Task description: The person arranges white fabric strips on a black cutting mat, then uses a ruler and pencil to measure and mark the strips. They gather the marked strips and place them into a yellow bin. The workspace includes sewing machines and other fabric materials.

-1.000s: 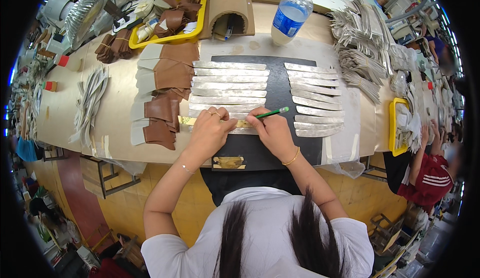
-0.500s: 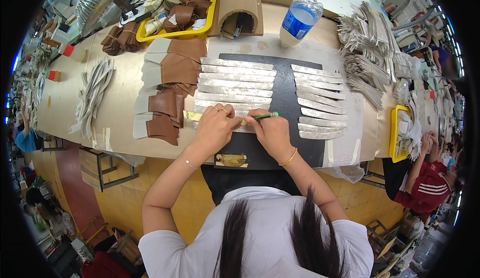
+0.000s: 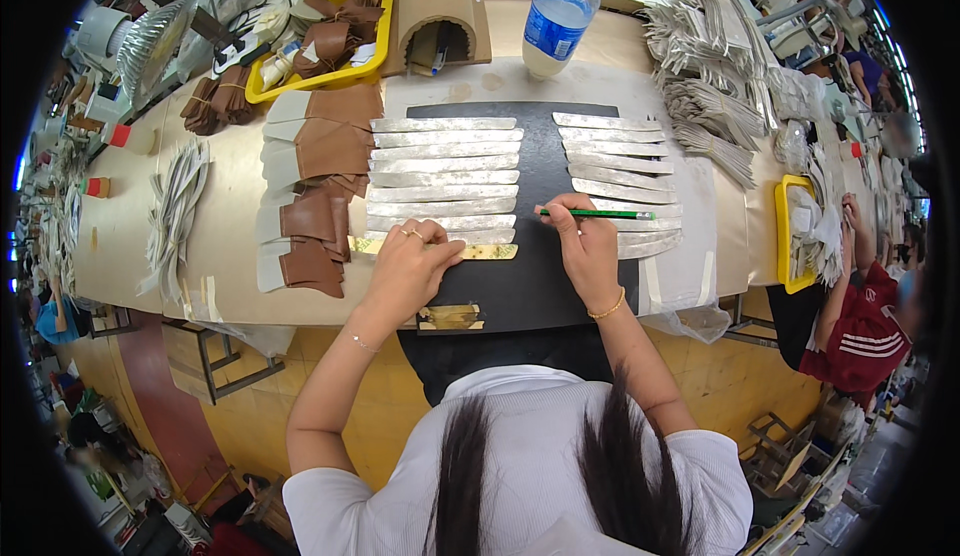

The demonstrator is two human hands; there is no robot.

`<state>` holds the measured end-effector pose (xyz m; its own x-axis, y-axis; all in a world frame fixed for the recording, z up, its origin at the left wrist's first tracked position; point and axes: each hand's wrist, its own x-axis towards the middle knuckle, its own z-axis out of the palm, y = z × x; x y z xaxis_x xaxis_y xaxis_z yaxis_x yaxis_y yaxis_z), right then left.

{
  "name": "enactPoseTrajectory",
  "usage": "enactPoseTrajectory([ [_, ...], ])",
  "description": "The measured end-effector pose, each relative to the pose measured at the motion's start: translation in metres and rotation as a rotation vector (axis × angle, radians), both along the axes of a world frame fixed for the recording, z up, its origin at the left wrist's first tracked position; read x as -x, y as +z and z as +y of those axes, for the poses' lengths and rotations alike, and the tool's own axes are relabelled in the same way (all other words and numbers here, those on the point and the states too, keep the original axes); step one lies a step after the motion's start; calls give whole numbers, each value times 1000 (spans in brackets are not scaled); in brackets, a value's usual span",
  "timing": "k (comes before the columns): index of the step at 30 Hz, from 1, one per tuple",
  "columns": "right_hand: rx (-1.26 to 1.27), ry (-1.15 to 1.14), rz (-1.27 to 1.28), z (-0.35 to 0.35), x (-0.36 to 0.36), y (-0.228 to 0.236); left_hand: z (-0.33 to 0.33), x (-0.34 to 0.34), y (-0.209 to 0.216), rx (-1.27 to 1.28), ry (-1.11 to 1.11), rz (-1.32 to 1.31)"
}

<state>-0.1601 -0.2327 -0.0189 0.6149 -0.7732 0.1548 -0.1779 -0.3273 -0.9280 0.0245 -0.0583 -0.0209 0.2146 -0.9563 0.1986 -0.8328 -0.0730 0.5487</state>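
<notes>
My left hand (image 3: 408, 264) grips a long yellow patterned strip (image 3: 490, 252), fingers bent and pressed together on it. The strip lies along the lowest of several pale, mottled strips (image 3: 445, 161) laid in a left column. In my right hand (image 3: 592, 254) is a green pencil (image 3: 625, 215), held roughly level with its tip toward the left. That hand hovers by the right column of similar pale strips (image 3: 618, 166) and hides part of the lower ones. Both columns lie partly over a black board (image 3: 540, 181).
Brown and grey leather pieces (image 3: 318, 211) overlap left of the strips. Behind stand a yellow tray (image 3: 378, 41) of brown pieces, a curved tan holder (image 3: 432, 1) and a water bottle (image 3: 558, 26). Bundles of pale strips (image 3: 715, 66) lie right; another bundle (image 3: 175, 216) lies left.
My right hand has moved right, away from my left hand and the yellow strip, and the pencil has swung level. My left hand stays on the strip. The whole view has shifted slightly.
</notes>
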Motion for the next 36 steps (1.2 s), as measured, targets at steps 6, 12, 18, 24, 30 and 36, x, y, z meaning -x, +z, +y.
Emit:
enactPoseTrajectory([
  [6, 9, 17, -8, 6, 2, 0, -1, 0, 0, 5, 3, 9],
  [12, 12, 20, 14, 7, 5, 2, -1, 0, 0, 14, -3, 11],
  [18, 8, 54, 69, 10, 6, 3, -3, 1, 2, 2, -13, -48],
  [24, 69, 209, 84, 29, -11, 8, -2, 1, 0, 12, -23, -69],
  [30, 277, 241, 174, 43, -28, -2, -1, 2, -1, 8, -32, -174],
  [36, 315, 240, 215, 45, -30, -1, 3, 3, -6, 59, -50, -258],
])
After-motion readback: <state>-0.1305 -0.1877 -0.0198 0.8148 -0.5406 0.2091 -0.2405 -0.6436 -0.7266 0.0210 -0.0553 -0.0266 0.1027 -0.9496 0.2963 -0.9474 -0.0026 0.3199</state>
